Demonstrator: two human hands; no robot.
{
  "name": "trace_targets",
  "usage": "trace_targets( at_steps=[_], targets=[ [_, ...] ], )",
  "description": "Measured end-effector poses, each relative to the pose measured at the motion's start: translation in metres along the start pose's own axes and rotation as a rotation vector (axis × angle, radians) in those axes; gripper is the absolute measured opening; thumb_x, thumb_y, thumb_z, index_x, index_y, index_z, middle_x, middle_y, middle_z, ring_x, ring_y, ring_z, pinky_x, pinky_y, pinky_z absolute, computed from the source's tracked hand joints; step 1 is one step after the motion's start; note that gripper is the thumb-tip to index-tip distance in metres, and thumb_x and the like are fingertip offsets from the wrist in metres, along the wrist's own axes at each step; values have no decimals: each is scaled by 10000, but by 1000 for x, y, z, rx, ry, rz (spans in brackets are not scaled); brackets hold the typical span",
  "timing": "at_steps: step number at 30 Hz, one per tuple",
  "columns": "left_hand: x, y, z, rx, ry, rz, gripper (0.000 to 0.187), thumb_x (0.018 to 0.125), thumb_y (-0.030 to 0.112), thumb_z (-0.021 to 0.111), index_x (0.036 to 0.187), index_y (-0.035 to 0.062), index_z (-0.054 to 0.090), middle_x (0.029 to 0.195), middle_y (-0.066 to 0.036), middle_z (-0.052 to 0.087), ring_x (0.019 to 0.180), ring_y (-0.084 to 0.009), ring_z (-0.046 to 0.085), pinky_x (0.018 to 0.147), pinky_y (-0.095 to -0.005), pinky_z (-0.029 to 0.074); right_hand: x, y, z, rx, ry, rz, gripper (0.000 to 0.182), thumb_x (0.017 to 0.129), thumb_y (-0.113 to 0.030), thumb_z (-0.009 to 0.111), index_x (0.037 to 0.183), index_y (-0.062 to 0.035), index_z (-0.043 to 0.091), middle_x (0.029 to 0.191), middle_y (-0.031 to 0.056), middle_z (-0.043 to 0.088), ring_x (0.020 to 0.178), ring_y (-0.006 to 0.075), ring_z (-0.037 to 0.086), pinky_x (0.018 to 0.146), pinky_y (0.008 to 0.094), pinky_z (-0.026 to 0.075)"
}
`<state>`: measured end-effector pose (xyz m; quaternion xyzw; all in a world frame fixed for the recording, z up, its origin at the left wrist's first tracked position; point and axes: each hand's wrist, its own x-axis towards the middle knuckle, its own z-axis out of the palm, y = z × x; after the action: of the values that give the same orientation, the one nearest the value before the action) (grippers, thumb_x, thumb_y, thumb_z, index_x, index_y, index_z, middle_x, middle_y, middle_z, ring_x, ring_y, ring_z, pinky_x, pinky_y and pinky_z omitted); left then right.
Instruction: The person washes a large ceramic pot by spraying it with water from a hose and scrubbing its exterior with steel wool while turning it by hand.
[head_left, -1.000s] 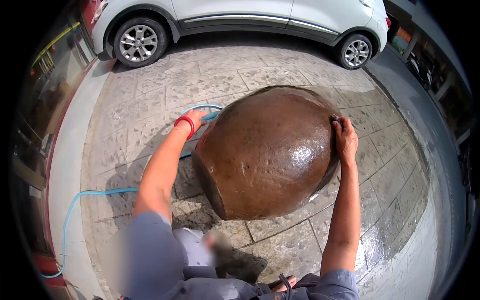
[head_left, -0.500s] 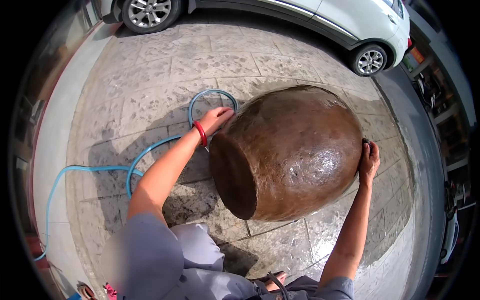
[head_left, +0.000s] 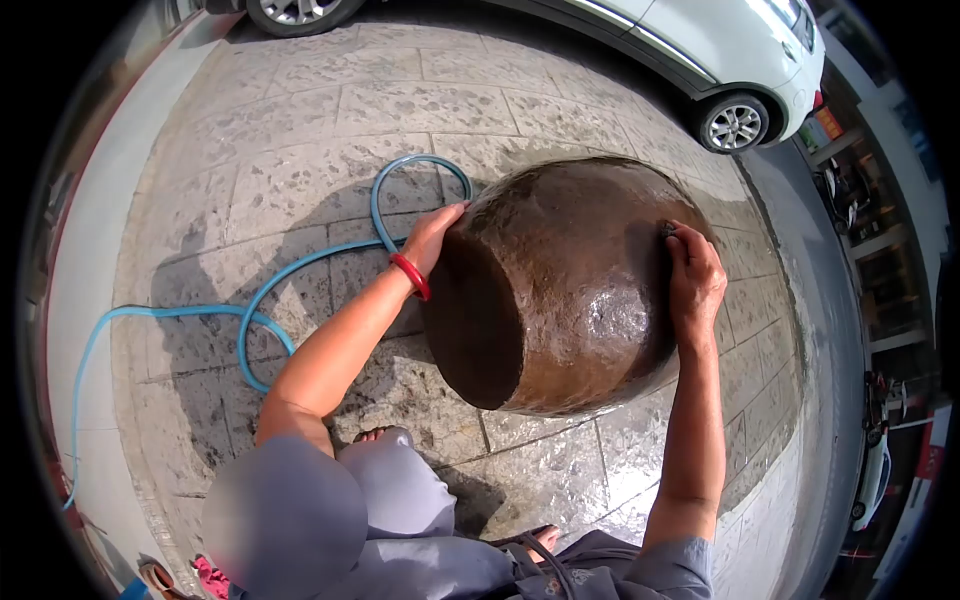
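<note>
Both my arms reach forward to the big brown jar (head_left: 590, 290), which lies on its side on the paving (head_left: 430, 110) before me. My right hand (head_left: 697, 280) pinches a small dark thing (head_left: 668, 229) against it. My left hand (head_left: 437, 235) is at the other side; I cannot tell if its fingers grip. A blue hose (head_left: 300, 262) loops nearby, and a white car (head_left: 740, 45) stands beyond.

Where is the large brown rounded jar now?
In the head view, the jar rests right of centre on grey paving, between the left hand and right hand.
</note>
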<state>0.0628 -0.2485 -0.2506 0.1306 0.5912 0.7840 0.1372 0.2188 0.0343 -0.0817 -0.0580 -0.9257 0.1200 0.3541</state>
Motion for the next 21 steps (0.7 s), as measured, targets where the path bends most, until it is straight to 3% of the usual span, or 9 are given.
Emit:
trace_targets(
  at_steps=[3,5,7,8,9,11,15,17,21],
  targets=[
    [10,0,-5,-21,-33,-2,471,937,319,466,1207,-54,565,1186,-86,605,1098,-138,526,961,-264,364,14,-36,7,115,-145,-327,109,788,-108,666,855,-45,609,1000,47,675,925,232,614,808,353,469],
    [14,2,-9,-38,-71,-14,459,940,309,460,1203,-52,570,1186,-83,606,1100,-136,526,959,-265,367,24,-39,-1,69,-259,-472,155,788,-168,676,908,-76,640,1046,40,649,1020,242,564,868,357,424],
    [11,9,-10,52,-89,8,435,947,281,453,1204,-51,569,1186,-81,606,1094,-123,522,949,-263,374,41,-10,-14,-184,-150,-350,218,809,-250,667,989,-127,670,1082,48,611,1062,278,516,891,365,396],
    [2,26,-4,241,-65,71,401,958,269,429,1184,-22,587,1176,-104,617,1094,-166,547,952,-284,382,47,23,-6,-132,-222,-86,268,831,-312,646,1053,-167,678,1071,73,588,1036,315,505,871,374,414],
    [-5,38,6,240,-70,67,401,958,269,429,1184,-22,587,1176,-104,617,1094,-166,547,952,-284,382,49,51,7,26,-174,-39,246,846,-298,634,1033,-145,682,1004,88,590,993,310,516,853,385,428],
    [-19,49,34,577,45,605,365,957,260,419,1149,14,609,1159,-134,619,1093,-238,563,951,-323,399,46,19,12,46,-208,1,221,839,-273,642,999,-128,687,926,96,577,944,307,535,826,390,444],
    [-19,51,51,642,143,675,320,924,189,418,1100,25,629,1145,-144,621,1101,-287,553,960,-358,406,19,-99,27,153,-336,-493,147,801,-250,660,898,-141,668,821,65,538,816,246,566,692,389,448],
    [-20,52,49,591,127,606,325,910,168,414,1095,15,633,1144,-145,624,1097,-285,559,957,-353,410,27,-105,36,139,-454,-511,150,820,-256,640,881,-119,654,855,85,568,830,269,584,719,395,461],
    [-9,51,46,466,59,557,342,867,123,411,1082,-15,637,1150,-152,627,1084,-284,576,945,-339,420,89,4,25,3,-295,194,221,855,-272,603,889,-55,634,878,147,635,835,340,616,738,424,489]
  ],
)
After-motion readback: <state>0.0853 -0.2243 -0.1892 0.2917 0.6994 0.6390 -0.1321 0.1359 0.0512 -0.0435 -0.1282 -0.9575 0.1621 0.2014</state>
